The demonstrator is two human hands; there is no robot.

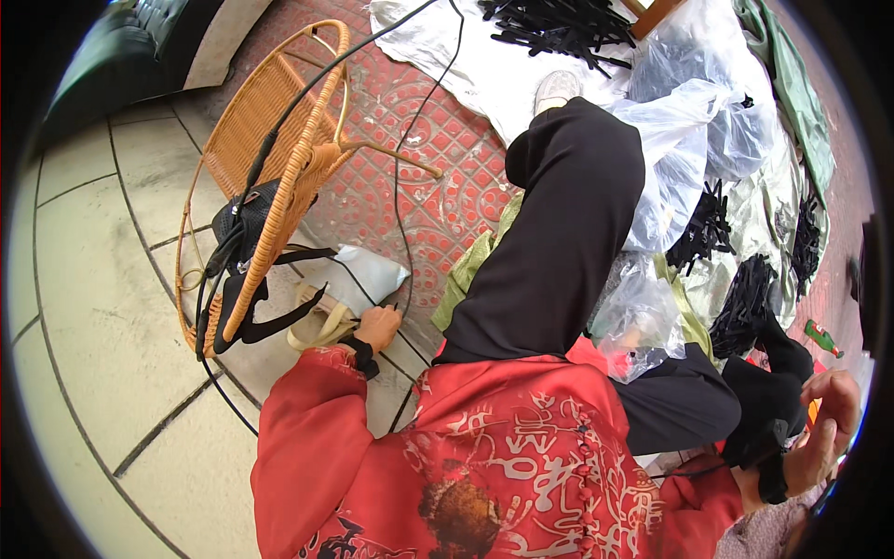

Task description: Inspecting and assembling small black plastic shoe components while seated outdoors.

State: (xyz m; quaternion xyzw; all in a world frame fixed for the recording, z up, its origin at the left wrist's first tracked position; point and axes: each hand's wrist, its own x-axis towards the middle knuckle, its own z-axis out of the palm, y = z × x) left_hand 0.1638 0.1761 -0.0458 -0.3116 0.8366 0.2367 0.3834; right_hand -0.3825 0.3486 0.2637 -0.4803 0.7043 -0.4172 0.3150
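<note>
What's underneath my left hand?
Beige straps show beside your left hand, a thin black cable passes near its fingertips, and a pale packet lies just beyond. Whatever is directly beneath is covered, so I can't tell what it touches.

Tiled floor (93, 252) beneath 1 wicker chair (253, 135), white sheet (484, 79), pale packet (380, 272)

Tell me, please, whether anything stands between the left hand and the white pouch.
Only a thin black cable is seen there: it crosses the white pouch and runs down to the left hand. Whether the hand holds it is unclear. Nothing else visible stands between them.
</note>
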